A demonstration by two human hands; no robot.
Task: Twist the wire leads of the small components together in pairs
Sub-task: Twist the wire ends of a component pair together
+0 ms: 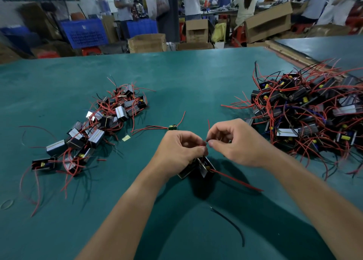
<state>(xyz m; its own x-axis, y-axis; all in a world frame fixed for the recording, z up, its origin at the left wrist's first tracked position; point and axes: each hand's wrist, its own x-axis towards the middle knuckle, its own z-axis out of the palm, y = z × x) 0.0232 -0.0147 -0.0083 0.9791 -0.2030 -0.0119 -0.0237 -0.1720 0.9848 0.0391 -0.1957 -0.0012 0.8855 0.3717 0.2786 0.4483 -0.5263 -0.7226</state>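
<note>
My left hand (pixel 179 151) grips small black components (pixel 198 167) against the green table, its fingers curled over them. Thin red wire leads (pixel 206 140) rise from the components between my two hands. My right hand (pixel 233 141) pinches those leads between thumb and forefinger, close to my left fingertips. One long red lead (pixel 237 180) trails out to the right from under the components. A black lead (pixel 231 223) curves across the table nearer to me.
A pile of components with red wires (pixel 94 130) lies on the left of the green table (pixel 176 78). A bigger tangled heap (pixel 306 114) fills the right. A small green board with red leads (pixel 172 127) sits just beyond my hands. People and cardboard boxes are behind the table.
</note>
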